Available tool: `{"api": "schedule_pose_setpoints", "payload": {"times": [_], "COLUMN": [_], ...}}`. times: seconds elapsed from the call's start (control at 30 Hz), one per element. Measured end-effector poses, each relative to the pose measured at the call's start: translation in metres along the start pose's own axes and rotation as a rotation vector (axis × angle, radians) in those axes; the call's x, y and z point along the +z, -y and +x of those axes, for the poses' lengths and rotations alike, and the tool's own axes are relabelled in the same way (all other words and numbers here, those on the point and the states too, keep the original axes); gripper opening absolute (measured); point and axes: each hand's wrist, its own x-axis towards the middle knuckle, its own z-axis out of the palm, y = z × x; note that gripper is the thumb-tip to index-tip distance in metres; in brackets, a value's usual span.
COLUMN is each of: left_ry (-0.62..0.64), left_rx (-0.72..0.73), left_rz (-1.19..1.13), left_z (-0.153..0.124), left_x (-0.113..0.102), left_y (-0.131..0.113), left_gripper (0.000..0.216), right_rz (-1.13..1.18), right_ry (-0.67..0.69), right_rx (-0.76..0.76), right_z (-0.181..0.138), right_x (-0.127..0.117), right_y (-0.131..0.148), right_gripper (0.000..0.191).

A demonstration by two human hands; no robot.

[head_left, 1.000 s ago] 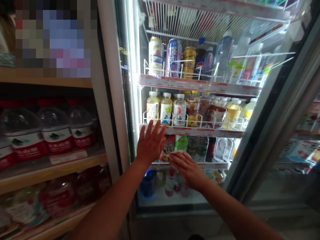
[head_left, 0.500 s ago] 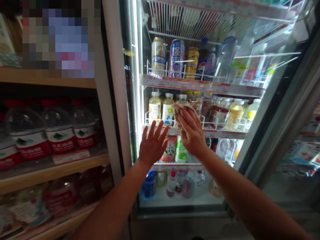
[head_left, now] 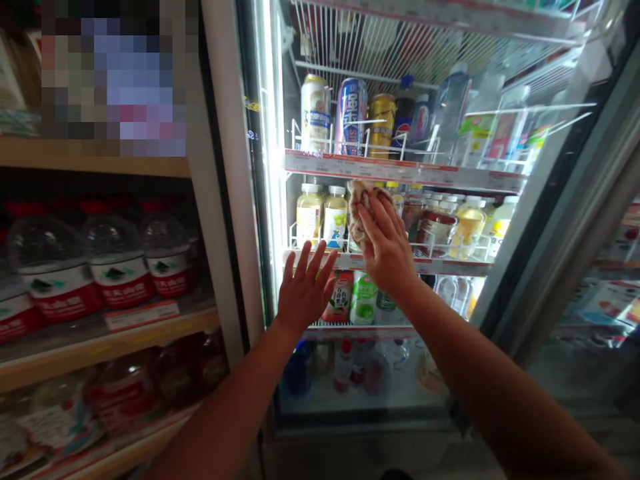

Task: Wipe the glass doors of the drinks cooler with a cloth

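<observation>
My left hand point(head_left: 305, 288) lies flat with spread fingers against the glass door point(head_left: 450, 373) of a drinks fridge, at the level of the middle shelf's front edge. My right hand point(head_left: 385, 247) presses a crumpled pale cloth point(head_left: 361, 208) onto the same glass, just right of and above the left hand. The cloth sits in front of the row of pale juice bottles point(head_left: 323, 215). Both forearms reach up from the bottom of the view.
Behind the glass, cans point(head_left: 350, 115) and bottles fill wire shelves point(head_left: 400, 172). The fridge's dark frame point(head_left: 540, 267) slants at right. At left, open wooden shelves point(head_left: 115, 330) carry large water jugs point(head_left: 113, 260) with red labels.
My right hand has carried the cloth up the glass, from the lower shelf level to the middle shelf's bottles. The left hand has stayed flat in nearly the same spot.
</observation>
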Motion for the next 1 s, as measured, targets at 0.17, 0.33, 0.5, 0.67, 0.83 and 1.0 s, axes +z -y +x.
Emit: {"api": "schedule_pose_setpoints", "payload": {"times": [0.17,0.33,0.5,0.67,0.83,1.0], "left_ry": [0.005,-0.015,-0.014,-0.006,-0.007,-0.01], "left_rx": [-0.012,0.004,0.015,-0.002,0.007,-0.011], "left_rz": [-0.017,0.021,0.046,0.015,0.029,0.004], "left_z": [0.001,0.002,0.002,0.001,0.001,0.001], "left_x": [-0.001,-0.002,-0.001,-0.001,-0.001,-0.001], "left_y": [-0.001,-0.001,-0.001,-0.001,-0.001,-0.001], "left_gripper": [0.074,0.076,0.075,0.075,0.075,0.074], "right_rz": [-0.029,-0.027,-0.02,-0.088,-0.099,-0.088], "right_ry": [-0.067,-0.111,-0.1,-0.137,-0.131,-0.161], "right_rx": [0.057,0.1,0.095,0.176,0.163,0.234], "right_z": [0.001,-0.019,-0.031,-0.039,-0.056,-0.072], "right_x": [-0.006,-0.009,-0.017,-0.027,-0.035,-0.04], "right_y": [-0.015,-0.03,-0.046,-0.062,-0.071,-0.084], "right_gripper": [0.07,0.068,0.064,0.059,0.059,0.058]}}
